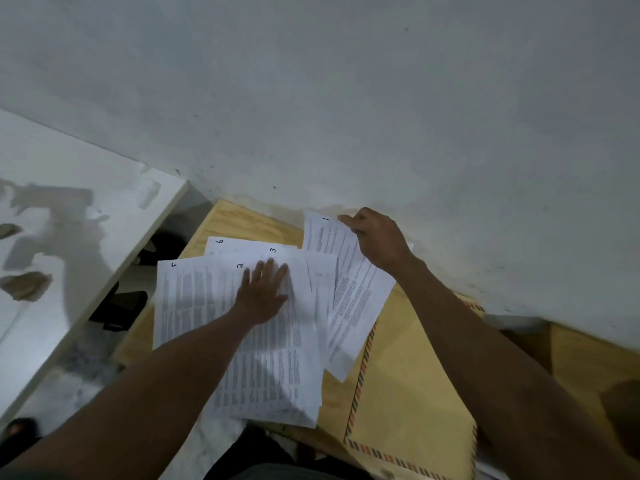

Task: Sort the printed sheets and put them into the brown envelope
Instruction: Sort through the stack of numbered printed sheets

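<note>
Head cam view, looking down at a wooden worktop [239,220] pushed up against a grey wall [346,98]. Taking the envelope [412,382] as the anchor: it's brown with a striped border and lies flat on the worktop, partly under the paper.

Just left of the envelope, overlapping its left edge, is a fanned spread of sheets [207,299], printed text with handwritten numbers in the top corners. I can make out a 6, a 3 and a 2; another corner mark on the far-left one is too unclear to read.

The left hand [263,296] lies flat on that spread, fingers splayed, palm pressing down, so its grip isn't closed on anything.

Above the envelope's top end, the right hand [377,240] has its grip pinched on the top right edge of sheet 1 [349,296], thumb and fingers closed on the paper. That sheet is tilted and its lower part overlaps the envelope and the neighbouring sheet.

Well left of the envelope, past a gap, there's a white surface [69,202] with patchy marks on it.
</note>
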